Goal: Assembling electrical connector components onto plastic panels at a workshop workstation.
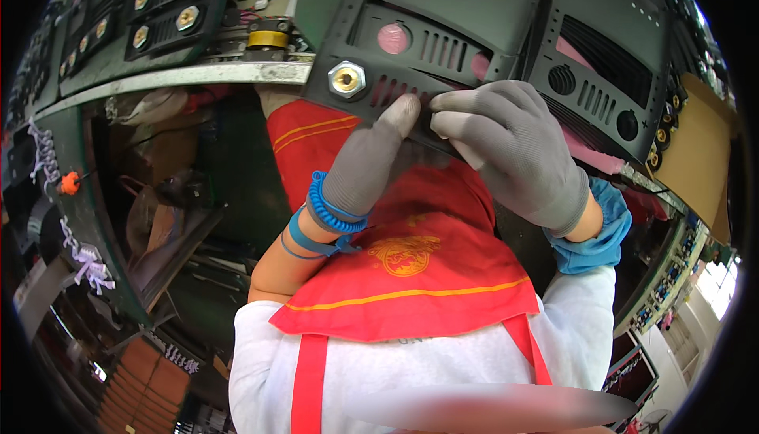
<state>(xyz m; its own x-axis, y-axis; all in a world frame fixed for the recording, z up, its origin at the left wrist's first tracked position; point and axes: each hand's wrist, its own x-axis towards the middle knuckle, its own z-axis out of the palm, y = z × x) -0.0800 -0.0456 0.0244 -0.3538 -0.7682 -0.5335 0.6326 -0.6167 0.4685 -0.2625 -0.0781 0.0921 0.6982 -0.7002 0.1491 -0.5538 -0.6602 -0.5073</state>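
The black slotted panel (419,47) sits at upper centre of the frame, its lower edge overhanging the worktop (182,77) rim. Both gloved hands meet at that lower edge. The left hand (368,165) extends its fingers together, tips pressed against the panel just right of the brass hex fitting (346,79). The right hand (514,149) curls its fingers (458,114) around the edge, pinching the panel between fingertips and thumb.

Judged from this grip, the step is seating or aligning the panel edge. Keep the left fingertips flat on the face so that pressure spreads evenly; keep the right pinch close to the left contact to prevent the thin sheet from flexing. Avoid the vent slots, where a glove tip could snag.

A second black panel (609,62) adjoins at upper right, touching or nearly so; lateral travel that way is restricted. Open room lies below the edge, toward the red apron (411,276), and at left under the worktop, where a coiled blue wrist strap (328,209) hangs near the forearm
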